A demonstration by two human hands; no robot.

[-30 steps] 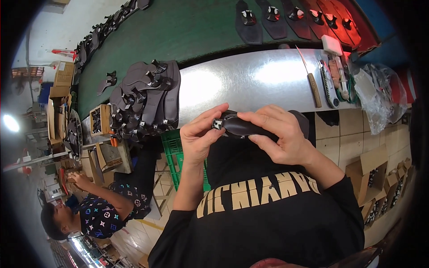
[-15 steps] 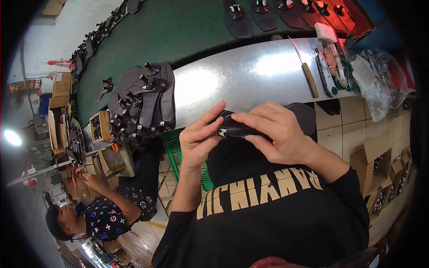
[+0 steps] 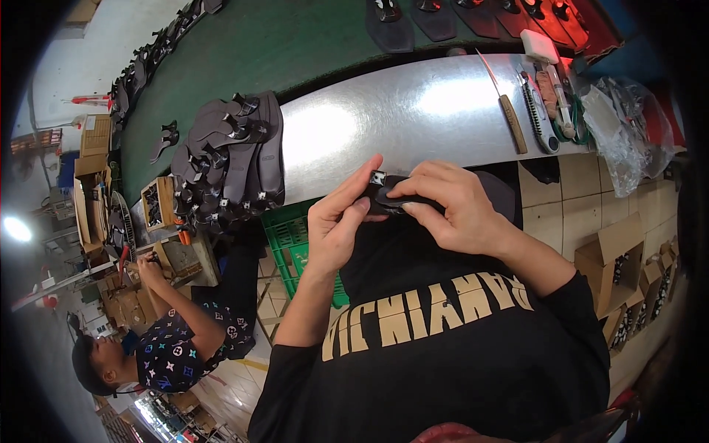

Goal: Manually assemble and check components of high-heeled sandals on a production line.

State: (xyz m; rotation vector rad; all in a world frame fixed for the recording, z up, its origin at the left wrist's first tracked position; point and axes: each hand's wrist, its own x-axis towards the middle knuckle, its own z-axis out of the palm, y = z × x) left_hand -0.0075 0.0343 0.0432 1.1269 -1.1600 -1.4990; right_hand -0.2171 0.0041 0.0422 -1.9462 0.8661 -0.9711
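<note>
A dark sandal [image 3: 496, 190] is held over my lap, its flat sole reaching out to the right beneath my right hand. At the other end rises its black strap [image 3: 384, 193], with a small shiny metal-and-white piece [image 3: 378, 178] at the top. My left hand [image 3: 338, 221] is closed on the strap from the left, its fingers raised along the outer side. With thumb and fingers, my right hand [image 3: 450, 207] pinches the same strap from the right. The underside of the sandal is hidden.
A pile of dark sandals [image 3: 236, 159] lies left on the metal bench [image 3: 354, 140]. A wooden-handled awl [image 3: 509, 122], a box cutter [image 3: 543, 125] and a plastic bag [image 3: 617, 133] are at right. More sandals line the green conveyor belt [image 3: 295, 37]. A co-worker [image 3: 177, 332] is at left.
The strap has tilted up in my hands, its metal-and-white piece now higher. My left hand has shifted slightly right and turned. The co-worker's hands have moved a little.
</note>
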